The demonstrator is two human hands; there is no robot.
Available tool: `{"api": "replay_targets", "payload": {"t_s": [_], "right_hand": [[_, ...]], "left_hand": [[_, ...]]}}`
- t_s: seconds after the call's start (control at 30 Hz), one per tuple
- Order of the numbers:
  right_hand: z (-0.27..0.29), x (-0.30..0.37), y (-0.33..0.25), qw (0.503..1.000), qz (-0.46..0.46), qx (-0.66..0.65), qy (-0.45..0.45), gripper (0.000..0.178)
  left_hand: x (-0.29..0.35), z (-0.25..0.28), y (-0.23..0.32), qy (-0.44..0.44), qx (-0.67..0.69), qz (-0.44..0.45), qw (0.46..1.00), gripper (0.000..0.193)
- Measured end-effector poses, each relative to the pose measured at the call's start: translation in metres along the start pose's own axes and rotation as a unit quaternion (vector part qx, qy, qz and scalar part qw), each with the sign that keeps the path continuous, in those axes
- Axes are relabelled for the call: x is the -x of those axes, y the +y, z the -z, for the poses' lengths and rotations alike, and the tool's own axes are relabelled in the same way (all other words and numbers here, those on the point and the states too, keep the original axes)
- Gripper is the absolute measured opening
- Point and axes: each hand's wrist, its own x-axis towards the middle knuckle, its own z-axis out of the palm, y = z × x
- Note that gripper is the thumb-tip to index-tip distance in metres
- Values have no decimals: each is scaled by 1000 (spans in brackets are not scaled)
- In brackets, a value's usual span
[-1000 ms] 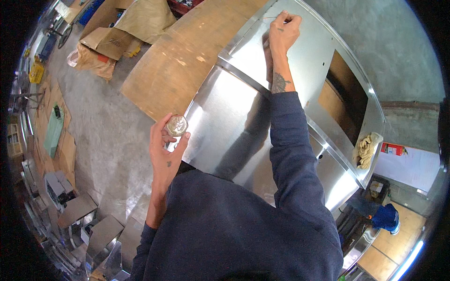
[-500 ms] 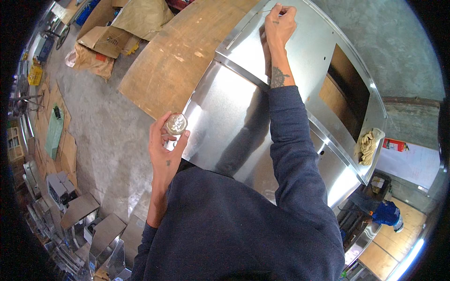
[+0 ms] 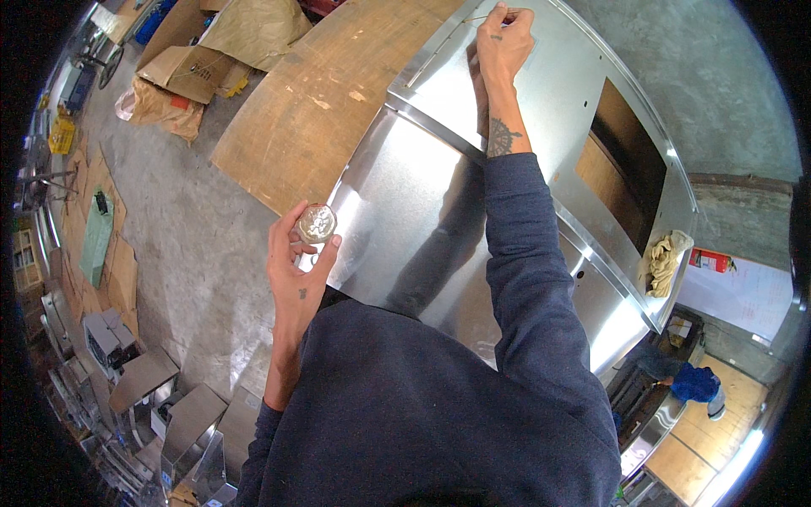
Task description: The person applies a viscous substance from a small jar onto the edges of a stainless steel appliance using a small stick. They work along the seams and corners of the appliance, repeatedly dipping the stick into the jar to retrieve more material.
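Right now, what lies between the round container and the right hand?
The head view shows sheet metal, crossed by a metal strip, between the round container and the right hand.

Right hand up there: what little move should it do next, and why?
Maybe ease the thin stick lightly along the metal panel. The right hand pinches that stick near the panel's far end, while the left hand holds the round container away to the side. I can't tell whether the stick touches metal.

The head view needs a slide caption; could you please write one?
Left hand holding a round container, right hand pinching a thin stick over a shiny metal panel.
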Motion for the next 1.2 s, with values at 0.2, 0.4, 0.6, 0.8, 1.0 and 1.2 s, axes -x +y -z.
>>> {"api": "replay_targets", "payload": {"t_s": [0.2, 0.4, 0.6, 0.8, 1.0, 1.2], "right_hand": [[0, -1, -1, 1000, -6, -7, -3, 30], [1, 0, -1, 1000, -15, -11, -7, 29], [-1, 0, 3, 1000, -4, -4, 1, 29], [2, 2, -2, 1000, 11, -14, -3, 29], [5, 1, 0, 1000, 8, -19, -9, 29], [8, 1, -6, 1000, 0, -11, -6, 28]], "left_hand": [[-1, 0, 2, -3, 4, 10, 1000, 63], [0, 0, 3, -1, 1, 8, 1000, 63], [0, 1, 1, -4, -7, 0, 1000, 64], [2, 3, -4, -5, -4, 4, 1000, 63], [1, 2, -1, -2, 5, 3, 1000, 61], [1, 3, -1, -2, 2, 6, 1000, 61]]}}
